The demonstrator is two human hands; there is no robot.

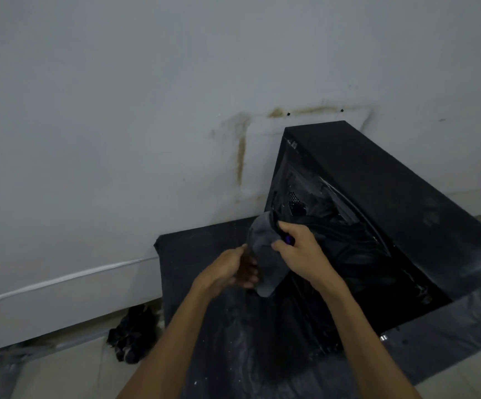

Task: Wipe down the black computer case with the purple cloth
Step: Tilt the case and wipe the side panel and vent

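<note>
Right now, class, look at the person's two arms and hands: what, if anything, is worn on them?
Nothing shows. The left forearm and right forearm are bare to the picture's lower edge, with no sleeve in view. The left hand and right hand carry no glove, ring, watch or bracelet that can be seen.

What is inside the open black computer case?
Inside the computer case, black cables and a perforated panel show. The cloth, held by the left hand and right hand, hides a near part; deeper areas are too dark.

crumpled, seemingly greyish-purple cloth [265,263] hangs before the dusty, open black case [377,182].
</note>
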